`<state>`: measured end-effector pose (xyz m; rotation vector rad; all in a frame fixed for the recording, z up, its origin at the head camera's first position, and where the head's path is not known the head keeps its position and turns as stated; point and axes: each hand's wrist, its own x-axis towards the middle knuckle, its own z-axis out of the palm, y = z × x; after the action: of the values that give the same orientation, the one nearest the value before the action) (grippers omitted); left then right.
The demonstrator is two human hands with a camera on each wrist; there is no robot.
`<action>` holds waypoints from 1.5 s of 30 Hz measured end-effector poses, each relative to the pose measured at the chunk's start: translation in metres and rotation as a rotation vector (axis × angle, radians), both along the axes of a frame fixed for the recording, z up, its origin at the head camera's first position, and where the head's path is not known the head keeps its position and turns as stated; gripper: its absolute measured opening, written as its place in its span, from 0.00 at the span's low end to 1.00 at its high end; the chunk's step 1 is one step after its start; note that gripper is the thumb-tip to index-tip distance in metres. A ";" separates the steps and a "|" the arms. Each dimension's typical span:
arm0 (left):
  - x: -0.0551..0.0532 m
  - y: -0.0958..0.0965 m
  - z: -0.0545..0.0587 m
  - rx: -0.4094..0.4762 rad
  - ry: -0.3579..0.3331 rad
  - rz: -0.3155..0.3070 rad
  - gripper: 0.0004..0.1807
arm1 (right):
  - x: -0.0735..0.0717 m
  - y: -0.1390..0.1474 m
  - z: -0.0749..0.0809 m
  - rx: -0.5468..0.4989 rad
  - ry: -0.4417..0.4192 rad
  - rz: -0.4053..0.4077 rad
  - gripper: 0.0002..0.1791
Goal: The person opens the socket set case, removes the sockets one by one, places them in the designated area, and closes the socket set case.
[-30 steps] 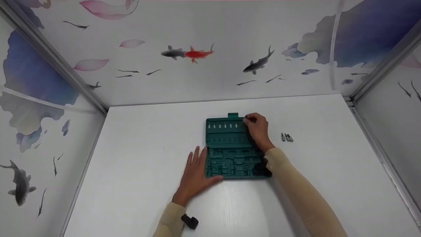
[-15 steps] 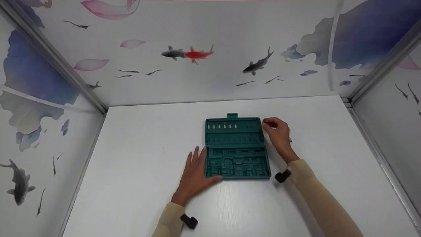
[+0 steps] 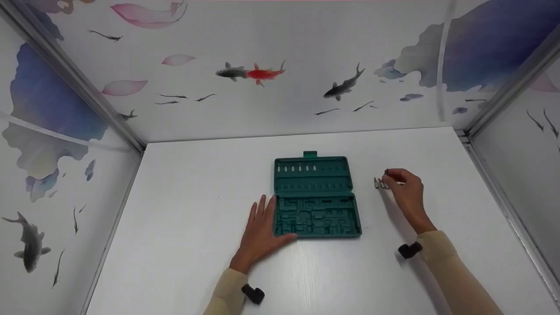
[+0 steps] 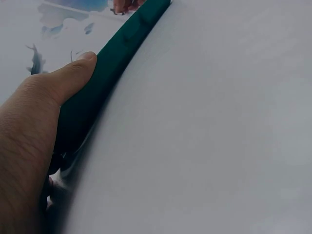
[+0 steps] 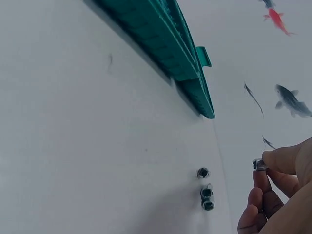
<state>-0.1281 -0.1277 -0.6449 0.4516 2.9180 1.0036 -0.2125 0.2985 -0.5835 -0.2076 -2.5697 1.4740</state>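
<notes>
A green plastic case [image 3: 313,190] lies open and flat on the white table, with moulded recesses in both halves. Several small silver pieces [image 3: 299,168] stand in a row in its upper half. My left hand [image 3: 260,229] rests at its lower left corner, fingers straight along the side and thumb [image 4: 80,73] against the front edge. To the right of the case, my right hand [image 3: 407,190] pinches a small metal socket [image 5: 258,165] between thumb and fingers, above the table. Close beneath it are loose sockets [image 5: 203,173], two of them touching.
The white table [image 3: 183,210] is bounded by a printed back wall [image 3: 297,39] and side walls with metal frame strips. A latch tab [image 3: 310,154] sticks out from the far edge of the case. Each wrist bears a small black camera [image 3: 410,250].
My right hand has moved right from the case's upper right corner to over the loose sockets, a small socket still pinched in its fingertips. The left hand stays put.
</notes>
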 end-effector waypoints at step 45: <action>0.001 0.001 0.003 0.001 -0.017 0.011 0.70 | 0.003 0.024 -0.027 0.189 -0.084 -0.049 0.14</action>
<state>-0.1269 -0.1264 -0.6422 0.4257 2.9086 1.0053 -0.2098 0.3221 -0.6106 -0.3098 -2.7292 1.2215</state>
